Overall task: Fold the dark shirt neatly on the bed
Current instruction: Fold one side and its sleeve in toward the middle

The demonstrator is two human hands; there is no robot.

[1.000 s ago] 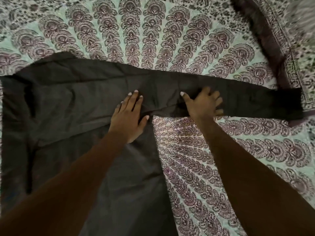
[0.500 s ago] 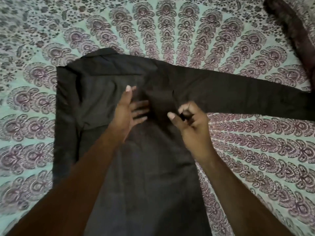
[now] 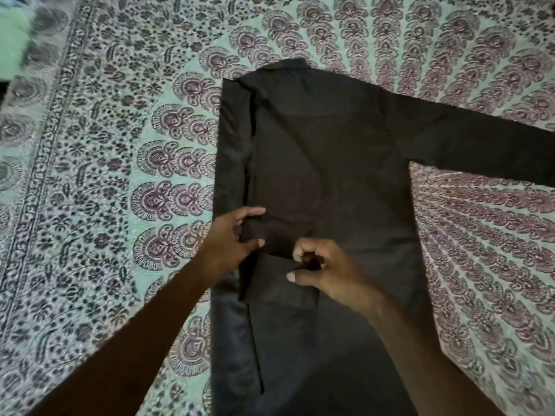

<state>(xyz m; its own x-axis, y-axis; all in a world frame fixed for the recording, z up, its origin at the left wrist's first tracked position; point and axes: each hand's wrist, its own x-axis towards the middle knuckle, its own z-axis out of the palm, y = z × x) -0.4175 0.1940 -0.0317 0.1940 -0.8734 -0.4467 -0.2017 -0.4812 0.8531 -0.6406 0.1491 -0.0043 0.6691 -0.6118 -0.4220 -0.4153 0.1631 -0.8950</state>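
Left hand (image 3: 229,240) grips, right hand (image 3: 319,267) pinches folded sleeve (image 3: 279,232) of dark shirt (image 3: 330,145) | step: likely setting left-side fold | next: probably fold outstretched sleeve (image 3: 480,151) in from right.

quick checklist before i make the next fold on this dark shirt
1. Shirt flat on the bedspread: ok
2. Folded sleeve lying on the shirt's body: ok
3. Grip on the folded sleeve, left hand and right hand both pinching it: ok
4. Other sleeve folded in: not ok, it stretches out sideways
5. Bottom hem lined up: cannot tell, out of frame
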